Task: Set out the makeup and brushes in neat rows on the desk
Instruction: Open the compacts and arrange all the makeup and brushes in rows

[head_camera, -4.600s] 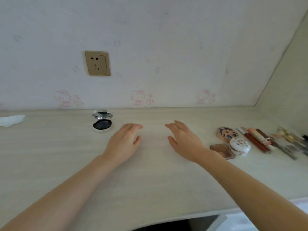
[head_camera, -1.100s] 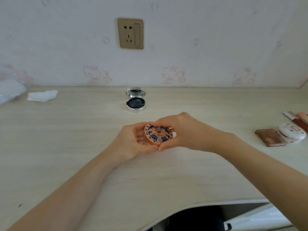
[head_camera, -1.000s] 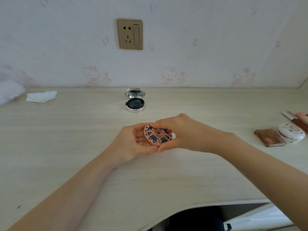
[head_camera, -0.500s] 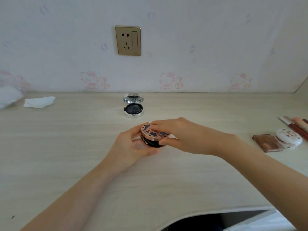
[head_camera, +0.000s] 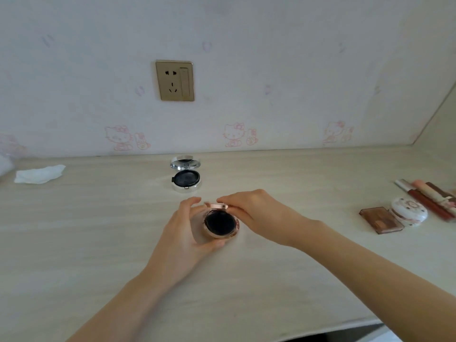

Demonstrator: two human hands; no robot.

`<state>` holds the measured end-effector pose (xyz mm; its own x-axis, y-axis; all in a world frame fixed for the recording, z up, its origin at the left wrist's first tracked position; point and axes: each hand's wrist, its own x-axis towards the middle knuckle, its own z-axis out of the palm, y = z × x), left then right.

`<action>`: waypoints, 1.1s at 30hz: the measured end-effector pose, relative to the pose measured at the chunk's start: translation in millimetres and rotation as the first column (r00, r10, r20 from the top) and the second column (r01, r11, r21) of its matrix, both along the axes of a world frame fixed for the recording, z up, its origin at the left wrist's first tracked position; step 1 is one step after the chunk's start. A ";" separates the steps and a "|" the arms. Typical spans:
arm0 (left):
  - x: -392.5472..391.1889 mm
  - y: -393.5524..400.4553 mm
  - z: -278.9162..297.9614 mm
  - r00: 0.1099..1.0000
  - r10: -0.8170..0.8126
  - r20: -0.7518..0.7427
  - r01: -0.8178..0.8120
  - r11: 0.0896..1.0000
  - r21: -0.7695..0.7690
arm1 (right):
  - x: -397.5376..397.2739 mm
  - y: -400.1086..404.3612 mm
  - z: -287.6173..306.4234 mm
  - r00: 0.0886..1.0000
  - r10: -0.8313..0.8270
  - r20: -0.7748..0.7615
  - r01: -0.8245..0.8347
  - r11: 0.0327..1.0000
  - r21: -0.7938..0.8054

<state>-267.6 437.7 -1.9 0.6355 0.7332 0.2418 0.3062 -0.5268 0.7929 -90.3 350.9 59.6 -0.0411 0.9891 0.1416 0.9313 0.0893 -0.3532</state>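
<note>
At frame centre, the rose-gold compact (head_camera: 220, 224), closed a moment ago, now stands open: left hand (head_camera: 183, 233) cups its base, right hand (head_camera: 256, 215) pinches the lid. It can join the silver compact (head_camera: 185, 177) above.

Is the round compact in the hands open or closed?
Open: the compact shows its dark inside, and the right hand holds its lid raised.

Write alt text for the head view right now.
Both hands hold a rose-gold compact open on the desk: the left hand cups its base, the right hand pinches the raised lid. Behind it sits a silver compact, also open; more makeup lies at far right.
</note>
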 end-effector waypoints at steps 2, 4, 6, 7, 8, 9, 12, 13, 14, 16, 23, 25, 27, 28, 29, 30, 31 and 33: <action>-0.2 -1.1 -1.7 1.000 0.013 -0.024 -0.012 0.998 0.067 | 1.4 1.2 0.5 1.000 0.001 -0.016 -0.001 1.000 0.009; -0.4 -1.4 -2.7 0.998 0.038 -0.048 -0.030 0.985 0.169 | 2.1 1.6 -0.6 0.999 -0.017 -0.038 0.018 1.000 0.022; -1.6 -1.2 -1.4 0.996 0.065 -0.059 -0.048 0.964 0.260 | 3.1 2.6 -3.1 0.998 -0.038 -0.044 0.039 0.999 0.026; -2.1 -1.2 -0.1 0.996 0.060 -0.065 -0.038 0.951 0.305 | 3.4 3.2 -4.6 0.999 -0.047 -0.026 0.048 0.999 0.024; -2.5 -1.6 1.1 0.996 0.047 -0.077 -0.017 0.937 0.350 | 3.8 3.6 -6.0 0.998 -0.053 -0.013 0.053 0.998 0.022; -3.2 -2.4 1.9 0.995 0.035 -0.094 0.004 0.922 0.388 | 4.4 3.7 -7.2 0.998 -0.054 -0.019 0.055 0.998 0.022; -3.2 -5.1 0.9 0.990 0.022 -0.140 0.045 0.886 0.462 | 6.9 3.1 -9.1 0.994 -0.045 -0.098 0.048 0.998 0.026; -2.3 -5.6 0.3 0.988 0.016 -0.154 0.059 0.881 0.469 | 7.5 3.3 -9.5 0.993 -0.044 -0.114 0.047 0.999 0.023; -1.5 -6.1 0.2 0.986 0.008 -0.166 0.071 0.882 0.466 | 8.0 3.9 -9.9 0.992 -0.044 -0.122 0.047 0.999 0.021; -0.1 -6.0 0.1 0.984 -0.003 -0.178 0.085 0.886 0.455 | 8.8 7.0 -9.9 0.990 -0.057 -0.129 0.060 0.998 0.021; 0.8 -3.5 -0.3 0.980 -0.030 -0.199 0.105 0.919 0.379 | 14.3 27.4 -5.0 0.968 -0.122 -0.221 0.121 0.992 -0.016; 0.7 -2.8 0.2 0.980 -0.039 -0.195 0.108 0.929 0.355 | 15.3 29.7 -6.1 0.967 -0.117 -0.225 0.118 0.993 -0.008; 0.5 -1.8 0.9 0.982 -0.052 -0.181 0.111 0.935 0.336 | 16.1 30.3 -8.1 0.963 -0.118 -0.240 0.121 0.993 -0.001; 0.3 -1.2 1.1 0.983 -0.056 -0.177 0.113 0.937 0.331 | 16.4 30.4 -9.2 0.962 -0.118 -0.248 0.122 0.992 0.002; 0.2 -0.8 1.2 0.983 -0.057 -0.176 0.113 0.937 0.330 | 16.6 30.6 -10.0 0.961 -0.116 -0.252 0.122 0.993 0.007; 0.2 -0.6 1.2 0.983 -0.056 -0.176 0.112 0.937 0.331 | 16.6 30.6 -10.7 0.961 -0.113 -0.254 0.120 0.993 0.012; 0.4 -0.4 1.1 0.983 -0.055 -0.176 0.111 0.938 0.329 | 16.3 30.4 -11.1 0.961 -0.110 -0.256 0.118 0.993 0.016; 1.3 -0.1 0.0 0.983 -0.048 -0.177 0.105 0.939 0.328 | 15.8 29.9 -11.4 0.960 -0.110 -0.257 0.119 0.993 0.019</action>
